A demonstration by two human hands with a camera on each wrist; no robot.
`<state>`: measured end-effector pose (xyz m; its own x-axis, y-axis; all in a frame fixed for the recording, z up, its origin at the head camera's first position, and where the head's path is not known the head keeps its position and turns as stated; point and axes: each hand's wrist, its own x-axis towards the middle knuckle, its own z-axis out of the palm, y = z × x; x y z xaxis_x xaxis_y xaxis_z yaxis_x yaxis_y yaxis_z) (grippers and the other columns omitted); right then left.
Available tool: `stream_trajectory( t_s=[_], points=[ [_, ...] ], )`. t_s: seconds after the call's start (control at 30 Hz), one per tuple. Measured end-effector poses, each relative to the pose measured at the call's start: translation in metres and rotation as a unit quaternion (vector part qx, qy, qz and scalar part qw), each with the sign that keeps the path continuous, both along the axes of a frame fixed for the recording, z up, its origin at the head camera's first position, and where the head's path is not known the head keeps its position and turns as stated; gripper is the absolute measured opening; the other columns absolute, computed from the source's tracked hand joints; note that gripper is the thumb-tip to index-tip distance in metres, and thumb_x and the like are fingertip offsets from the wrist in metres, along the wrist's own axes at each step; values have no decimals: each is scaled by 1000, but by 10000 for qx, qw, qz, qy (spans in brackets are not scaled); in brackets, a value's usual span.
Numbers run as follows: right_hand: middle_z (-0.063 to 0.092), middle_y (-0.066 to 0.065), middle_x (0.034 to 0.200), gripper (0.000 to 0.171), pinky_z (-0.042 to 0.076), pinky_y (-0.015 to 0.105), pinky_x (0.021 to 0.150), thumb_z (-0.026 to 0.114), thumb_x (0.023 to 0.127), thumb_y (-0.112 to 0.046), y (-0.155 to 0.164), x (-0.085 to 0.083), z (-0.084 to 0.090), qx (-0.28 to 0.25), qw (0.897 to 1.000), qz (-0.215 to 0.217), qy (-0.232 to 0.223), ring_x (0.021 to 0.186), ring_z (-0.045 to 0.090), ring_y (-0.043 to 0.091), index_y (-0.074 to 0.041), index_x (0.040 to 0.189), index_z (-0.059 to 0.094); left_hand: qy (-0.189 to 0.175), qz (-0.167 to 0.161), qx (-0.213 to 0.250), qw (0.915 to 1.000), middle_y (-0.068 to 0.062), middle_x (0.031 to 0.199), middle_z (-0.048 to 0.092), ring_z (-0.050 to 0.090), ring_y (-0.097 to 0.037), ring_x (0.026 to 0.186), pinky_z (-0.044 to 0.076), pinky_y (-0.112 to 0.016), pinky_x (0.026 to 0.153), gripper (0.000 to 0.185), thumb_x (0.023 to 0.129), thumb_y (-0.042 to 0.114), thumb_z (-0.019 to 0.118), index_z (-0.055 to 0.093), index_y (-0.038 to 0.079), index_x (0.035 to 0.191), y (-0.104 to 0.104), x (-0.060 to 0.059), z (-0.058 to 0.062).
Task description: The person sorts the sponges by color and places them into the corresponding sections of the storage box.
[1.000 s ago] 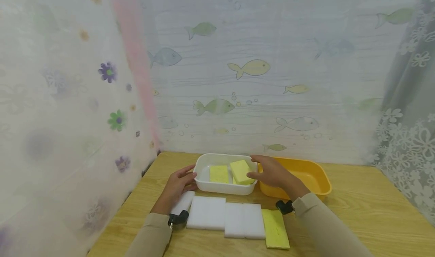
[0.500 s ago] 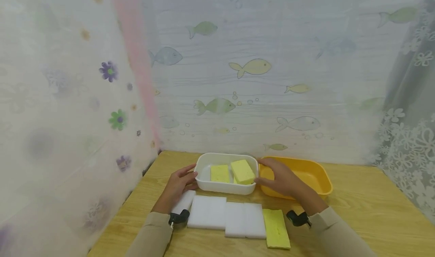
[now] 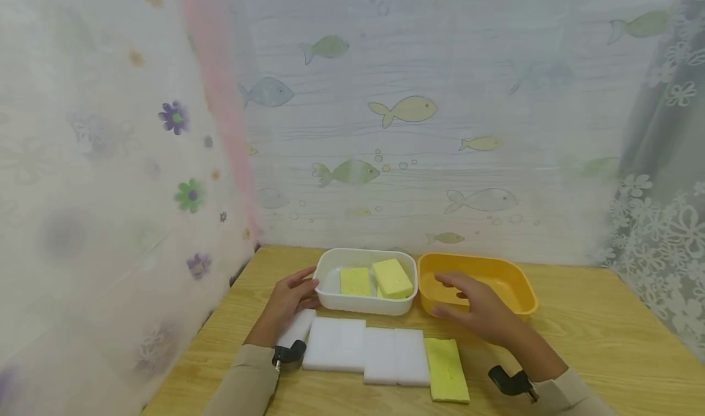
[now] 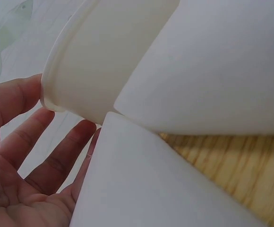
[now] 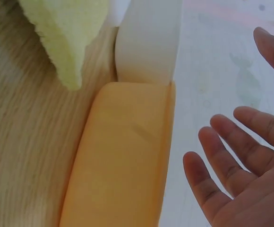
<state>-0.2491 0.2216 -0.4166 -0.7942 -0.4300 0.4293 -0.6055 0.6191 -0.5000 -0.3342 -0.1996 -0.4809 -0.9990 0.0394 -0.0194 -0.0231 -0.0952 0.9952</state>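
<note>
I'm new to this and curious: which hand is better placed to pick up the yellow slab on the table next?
Probably the right hand: it holds nothing and is nearer the yellow slab. The left hand touches the white tray, farther from that slab.

White basin [image 3: 365,306]: plain white. Yellow-orange basin [image 3: 509,284]: solid. Sponges [image 3: 393,275]: pale yellow. White foam blocks [image 3: 334,344]: plain. Surface [image 3: 595,324]: tan, wood-grain. Back curtain [image 3: 341,220]: pale, wavy lines, green, yellow and blue fish. Left curtain [image 3: 110,189]: whitish, purple, green and orange flowers. Strip [image 3: 208,73]: pink. Right curtain [image 3: 655,165]: grey, white flowers. Sleeves [image 3: 248,370]: beige. Wrist mounts [image 3: 508,380]: black.
</note>
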Motion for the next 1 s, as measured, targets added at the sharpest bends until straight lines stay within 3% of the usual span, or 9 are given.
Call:
stream_trajectory(
  t_s=[0.53, 0.7, 1.0],
  points=[
    [65, 2, 136, 59, 62, 39, 87, 83, 88, -39, 6, 29, -18, -101, 9989, -263, 374, 117, 66, 24, -14, 138, 64, 7, -39, -35, 10000, -24, 136, 64, 74, -24, 102, 63, -41, 89, 50, 99, 13, 71, 59, 12, 147, -1, 0, 1],
    [66, 0, 134, 62, 62, 35, 86, 83, 86, -44, 12, 38, -27, -176, 9998, -120, -12, 115, 66, 22, -13, 137, 65, 17, -18, -79, 10000, -24, 136, 64, 73, -24, 103, 62, -43, 92, 49, 99, 13, 70, 59, 12, 147, -3, 1, 1],
    [62, 11, 140, 70, 62, 32, 83, 86, 84, -40, 30, 52, -45, -304, 9963, 423, -677, 112, 65, 24, -11, 142, 60, 44, -52, -152, 9999, -23, 136, 64, 73, -23, 103, 61, -45, 95, 49, 100, 14, 70, 58, 12, 147, 0, 3, 2]
  ],
)
